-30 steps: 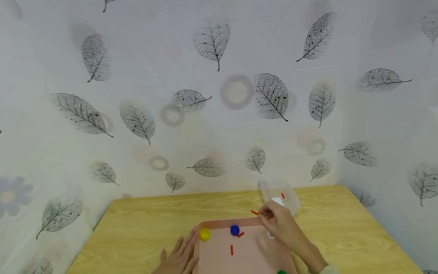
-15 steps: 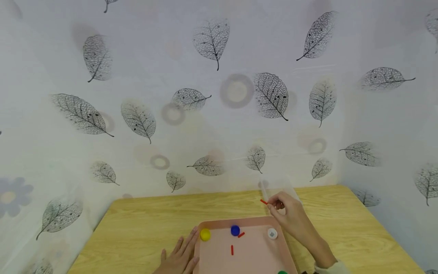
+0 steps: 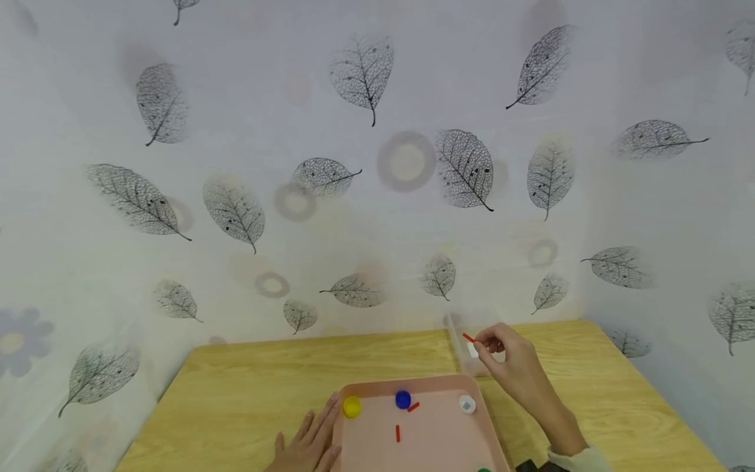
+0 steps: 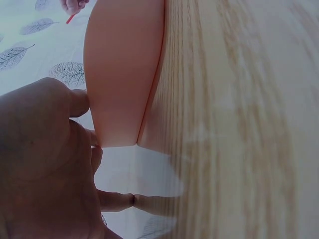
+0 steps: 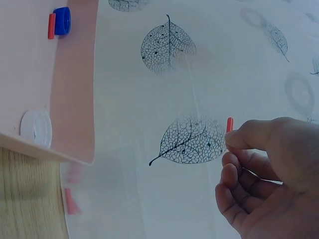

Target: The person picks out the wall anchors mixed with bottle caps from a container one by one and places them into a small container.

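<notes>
Between thumb and fingertips, my right hand (image 3: 516,370) pinches a short red stick (image 3: 468,337), held over the translucent plastic box (image 3: 459,347) behind the tray. In the right wrist view, the stick (image 5: 230,124) pokes up past the fingertips. My left hand (image 3: 309,442) lies with fingers extended against the left side of a pink tray (image 3: 442,432); in the left wrist view its fingers touch the tray wall (image 4: 122,74). Inside the tray lie a red stick (image 3: 398,433) and another red stick (image 3: 413,407) beside a blue cap (image 3: 403,399).
Also in the tray are a yellow cap (image 3: 351,406), a white cap (image 3: 467,404) and a green cap (image 3: 484,470) at the bottom edge. Red pieces (image 5: 71,201) show through the box wall. A dark object (image 3: 533,466) sits right of the tray on the wooden table (image 3: 253,373).
My right hand has moved right and back from over the tray's far rim to over the plastic box, still pinching the red stick. The left hand has stayed at the tray's side.
</notes>
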Demonstrator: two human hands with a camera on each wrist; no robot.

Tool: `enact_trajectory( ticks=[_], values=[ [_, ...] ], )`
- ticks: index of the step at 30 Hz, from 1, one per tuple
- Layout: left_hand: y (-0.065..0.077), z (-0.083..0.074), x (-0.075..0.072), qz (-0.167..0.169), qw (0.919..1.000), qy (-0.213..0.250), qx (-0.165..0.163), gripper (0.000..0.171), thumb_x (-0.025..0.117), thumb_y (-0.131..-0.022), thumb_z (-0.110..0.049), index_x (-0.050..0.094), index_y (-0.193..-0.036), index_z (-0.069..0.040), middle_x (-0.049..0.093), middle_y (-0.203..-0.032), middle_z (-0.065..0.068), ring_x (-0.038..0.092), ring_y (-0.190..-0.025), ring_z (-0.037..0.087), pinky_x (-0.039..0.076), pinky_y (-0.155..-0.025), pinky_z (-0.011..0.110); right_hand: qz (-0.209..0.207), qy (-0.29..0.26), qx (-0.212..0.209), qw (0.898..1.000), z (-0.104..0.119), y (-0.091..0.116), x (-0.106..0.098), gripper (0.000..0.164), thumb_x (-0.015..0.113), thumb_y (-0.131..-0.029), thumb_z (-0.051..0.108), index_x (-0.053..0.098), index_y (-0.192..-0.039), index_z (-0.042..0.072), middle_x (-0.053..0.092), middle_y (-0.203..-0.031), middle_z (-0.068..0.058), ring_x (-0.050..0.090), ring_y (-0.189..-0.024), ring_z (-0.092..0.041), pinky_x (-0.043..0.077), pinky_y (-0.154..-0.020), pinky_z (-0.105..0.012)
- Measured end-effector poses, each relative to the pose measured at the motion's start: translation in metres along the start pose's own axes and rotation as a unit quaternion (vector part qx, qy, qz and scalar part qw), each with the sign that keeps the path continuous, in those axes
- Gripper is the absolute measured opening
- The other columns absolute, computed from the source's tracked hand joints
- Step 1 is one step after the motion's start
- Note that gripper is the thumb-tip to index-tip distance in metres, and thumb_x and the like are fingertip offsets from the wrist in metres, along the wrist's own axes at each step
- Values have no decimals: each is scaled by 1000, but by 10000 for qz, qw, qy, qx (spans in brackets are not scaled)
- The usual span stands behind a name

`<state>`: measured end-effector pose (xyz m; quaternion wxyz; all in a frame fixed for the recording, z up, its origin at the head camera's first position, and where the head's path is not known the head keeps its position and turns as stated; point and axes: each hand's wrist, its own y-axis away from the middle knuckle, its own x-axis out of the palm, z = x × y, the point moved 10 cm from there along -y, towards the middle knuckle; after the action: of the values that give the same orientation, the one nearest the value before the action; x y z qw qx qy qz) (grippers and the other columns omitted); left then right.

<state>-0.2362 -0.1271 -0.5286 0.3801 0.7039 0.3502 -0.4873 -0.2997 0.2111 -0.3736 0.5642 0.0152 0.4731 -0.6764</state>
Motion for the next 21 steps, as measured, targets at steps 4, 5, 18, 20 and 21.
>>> enact_trajectory(
  ticks=[4, 5, 18, 20, 21],
  values=[
    [-6, 5, -1, -282, 9983, 416, -306, 87, 27, -84, -79, 3, -153, -31, 2, -159, -5, 17, -139, 44, 5, -81, 85, -90, 136, 27, 9999, -9, 0, -3, 12, 69, -84, 2, 64, -90, 11, 61, -81, 6, 55, -70, -8, 49, -61, -24],
    [-8, 7, -2, -376, 9973, 509, -380, 81, 25, -88, -75, 4, -153, -32, 4, -159, -4, 19, -138, 43, 5, -82, 86, -118, 171, 42, 9998, -11, 0, -4, 12, 69, -84, 2, 64, -90, 11, 61, -81, 6, 56, -71, -8, 49, -61, -24],
    [-14, 12, -4, -654, 9916, 886, -678, 65, 19, -96, -64, 4, -152, -36, 9, -159, -7, 25, -136, 43, 4, -83, 85, -401, 365, 216, 9983, -43, 4, -7, 13, 70, -81, 0, 65, -88, 10, 61, -78, 4, 54, -68, -9, 47, -61, -21],
    [-13, 11, -5, -655, 9915, 922, -640, 65, 20, -96, -64, 5, -153, -36, 9, -159, -7, 26, -136, 43, 5, -82, 85, -402, 352, 285, 9982, -48, 4, -7, 13, 70, -81, 0, 64, -87, 10, 61, -79, 3, 54, -68, -9, 47, -60, -21],
    [-12, 11, -5, -646, 9916, 935, -624, 65, 20, -96, -63, 5, -153, -35, 9, -159, -6, 26, -136, 43, 5, -82, 85, -418, 355, 288, 9981, -50, 4, -6, 13, 70, -81, -1, 64, -87, 10, 61, -79, 3, 54, -68, -9, 47, -60, -20]
  ],
)
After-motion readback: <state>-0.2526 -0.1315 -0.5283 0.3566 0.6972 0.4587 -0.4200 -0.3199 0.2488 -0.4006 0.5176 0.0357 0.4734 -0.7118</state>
